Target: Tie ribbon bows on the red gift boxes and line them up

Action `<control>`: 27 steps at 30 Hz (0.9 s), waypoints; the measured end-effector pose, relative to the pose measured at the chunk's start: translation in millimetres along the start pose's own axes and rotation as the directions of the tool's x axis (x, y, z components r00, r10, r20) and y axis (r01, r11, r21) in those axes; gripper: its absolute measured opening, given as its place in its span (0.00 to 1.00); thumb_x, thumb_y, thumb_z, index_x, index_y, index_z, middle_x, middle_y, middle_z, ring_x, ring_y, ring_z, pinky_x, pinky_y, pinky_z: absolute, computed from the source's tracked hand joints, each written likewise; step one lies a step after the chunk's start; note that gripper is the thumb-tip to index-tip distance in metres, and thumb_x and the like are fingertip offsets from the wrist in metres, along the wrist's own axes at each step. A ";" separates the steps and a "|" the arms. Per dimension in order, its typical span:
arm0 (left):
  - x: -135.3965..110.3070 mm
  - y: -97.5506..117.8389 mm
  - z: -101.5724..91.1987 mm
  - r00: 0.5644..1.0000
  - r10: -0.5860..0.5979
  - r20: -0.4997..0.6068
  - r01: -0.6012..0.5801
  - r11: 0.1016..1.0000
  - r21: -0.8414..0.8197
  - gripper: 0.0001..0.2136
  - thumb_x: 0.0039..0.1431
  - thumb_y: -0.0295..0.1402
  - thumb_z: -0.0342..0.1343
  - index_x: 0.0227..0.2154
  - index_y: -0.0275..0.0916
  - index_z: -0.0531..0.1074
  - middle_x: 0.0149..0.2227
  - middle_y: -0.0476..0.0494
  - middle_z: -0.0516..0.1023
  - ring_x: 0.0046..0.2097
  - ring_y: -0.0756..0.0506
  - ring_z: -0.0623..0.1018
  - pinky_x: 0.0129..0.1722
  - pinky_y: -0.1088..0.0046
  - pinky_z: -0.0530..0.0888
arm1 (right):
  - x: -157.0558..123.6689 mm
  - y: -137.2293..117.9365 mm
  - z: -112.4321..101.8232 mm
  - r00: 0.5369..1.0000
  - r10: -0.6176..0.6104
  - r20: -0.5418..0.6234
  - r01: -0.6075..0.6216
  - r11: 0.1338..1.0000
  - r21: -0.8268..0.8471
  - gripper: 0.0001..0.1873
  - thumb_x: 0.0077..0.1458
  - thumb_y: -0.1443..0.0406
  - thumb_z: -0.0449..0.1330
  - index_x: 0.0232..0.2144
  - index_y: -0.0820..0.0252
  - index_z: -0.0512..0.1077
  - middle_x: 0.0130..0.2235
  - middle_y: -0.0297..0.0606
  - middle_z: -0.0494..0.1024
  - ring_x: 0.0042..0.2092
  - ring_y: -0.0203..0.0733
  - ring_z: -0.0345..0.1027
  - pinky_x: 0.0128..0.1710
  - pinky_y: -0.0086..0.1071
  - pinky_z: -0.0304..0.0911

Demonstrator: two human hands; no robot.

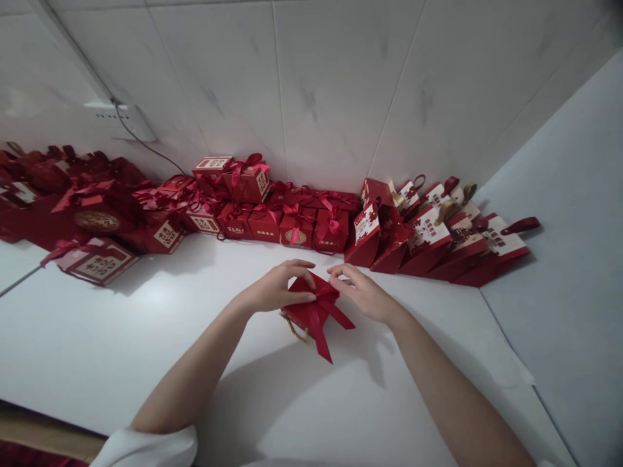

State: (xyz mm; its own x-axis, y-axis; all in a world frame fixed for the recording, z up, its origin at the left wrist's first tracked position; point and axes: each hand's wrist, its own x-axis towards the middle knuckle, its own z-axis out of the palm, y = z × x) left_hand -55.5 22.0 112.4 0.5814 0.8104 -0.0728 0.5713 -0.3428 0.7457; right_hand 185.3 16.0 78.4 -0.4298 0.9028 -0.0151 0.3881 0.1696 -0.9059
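A small red gift box (307, 312) with a red ribbon bow stands on the white table (121, 337) in front of me. My left hand (278, 287) grips its upper left side, thumb and fingers closed on it. My right hand (359, 292) is at the bow on the box's top right, fingers pinching the ribbon. The ribbon tails (325, 338) hang down toward me. A gold cord loop shows at the box's lower left.
Several finished red boxes with bows (296, 224) line the tiled wall. Red handled gift bags (438, 237) lean in a row at the right. More red boxes (97, 259) pile at the left. A white power strip (127, 120) hangs on the wall.
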 end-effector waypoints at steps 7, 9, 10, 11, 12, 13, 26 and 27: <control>2.9 -0.1 4.7 0.997 -0.033 0.067 0.037 0.998 -0.055 0.08 0.54 0.39 0.62 0.32 0.42 0.78 0.57 0.39 0.68 0.60 0.38 0.68 0.55 0.61 0.68 | -2.5 0.0 -4.0 0.976 0.033 0.215 -0.068 0.985 0.158 0.19 0.59 0.49 0.56 0.28 0.57 0.70 0.58 0.42 0.67 0.59 0.48 0.62 0.59 0.43 0.54; 2.9 0.5 3.6 0.996 -0.043 0.075 0.047 0.997 -0.058 0.07 0.54 0.39 0.62 0.32 0.42 0.78 0.58 0.39 0.67 0.59 0.38 0.69 0.55 0.62 0.67 | -4.7 -3.4 -7.3 0.967 0.014 0.255 -0.048 0.991 0.128 0.17 0.57 0.50 0.59 0.30 0.56 0.72 0.60 0.41 0.67 0.62 0.49 0.58 0.62 0.44 0.50; 2.8 0.9 3.0 0.996 -0.046 0.075 0.050 0.997 -0.056 0.07 0.53 0.39 0.62 0.32 0.42 0.78 0.58 0.39 0.67 0.59 0.38 0.69 0.55 0.62 0.67 | -5.3 -4.6 -8.2 0.962 -0.001 0.273 -0.032 0.993 0.117 0.15 0.56 0.51 0.61 0.30 0.56 0.73 0.60 0.41 0.66 0.63 0.50 0.57 0.63 0.44 0.48; 2.5 1.3 2.5 0.996 -0.050 0.070 0.053 0.997 -0.052 0.07 0.53 0.39 0.62 0.32 0.42 0.78 0.58 0.39 0.67 0.59 0.38 0.69 0.56 0.62 0.67 | -5.6 -5.3 -8.6 0.958 -0.016 0.287 -0.018 0.993 0.115 0.15 0.55 0.51 0.62 0.30 0.56 0.74 0.61 0.41 0.66 0.64 0.50 0.56 0.64 0.44 0.46; 2.1 1.6 2.0 0.997 -0.056 0.061 0.058 0.997 -0.046 0.08 0.52 0.39 0.63 0.31 0.41 0.77 0.58 0.39 0.67 0.59 0.38 0.69 0.57 0.61 0.66 | -5.6 -5.5 -8.6 0.955 -0.027 0.295 -0.010 0.992 0.123 0.14 0.55 0.52 0.63 0.30 0.56 0.75 0.61 0.41 0.66 0.64 0.50 0.55 0.65 0.44 0.45; 1.6 1.9 1.5 0.997 -0.064 0.049 0.066 0.997 -0.036 0.09 0.52 0.40 0.63 0.31 0.41 0.77 0.58 0.39 0.67 0.59 0.38 0.69 0.57 0.61 0.66 | -5.3 -5.2 -8.3 0.954 -0.031 0.299 -0.009 0.991 0.133 0.15 0.55 0.52 0.62 0.30 0.56 0.75 0.61 0.42 0.66 0.64 0.50 0.55 0.65 0.44 0.45; 2.2 2.7 4.2 0.997 0.001 0.073 0.005 0.997 -0.077 0.07 0.53 0.38 0.62 0.32 0.41 0.77 0.54 0.40 0.70 0.57 0.39 0.70 0.54 0.63 0.68 | -8.5 -11.1 -3.0 0.965 -0.040 0.258 -0.026 0.969 0.247 0.13 0.51 0.53 0.66 0.30 0.55 0.75 0.66 0.40 0.58 0.67 0.50 0.51 0.66 0.46 0.40; 2.8 1.9 4.7 0.997 0.005 0.082 0.002 0.996 -0.092 0.07 0.53 0.38 0.63 0.32 0.41 0.77 0.53 0.40 0.70 0.55 0.39 0.71 0.53 0.64 0.68 | -7.2 -10.4 -1.9 0.967 -0.042 0.253 -0.040 0.949 0.312 0.13 0.52 0.53 0.66 0.29 0.56 0.74 0.66 0.41 0.58 0.66 0.50 0.52 0.66 0.46 0.42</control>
State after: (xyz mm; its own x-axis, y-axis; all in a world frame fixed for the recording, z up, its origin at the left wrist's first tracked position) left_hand -50.1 21.4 110.5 0.6298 0.7670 -0.1228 0.5168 -0.2957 0.8034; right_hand 185.9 8.4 88.8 -0.6382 0.7653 -0.0833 0.1310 0.0013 -0.9914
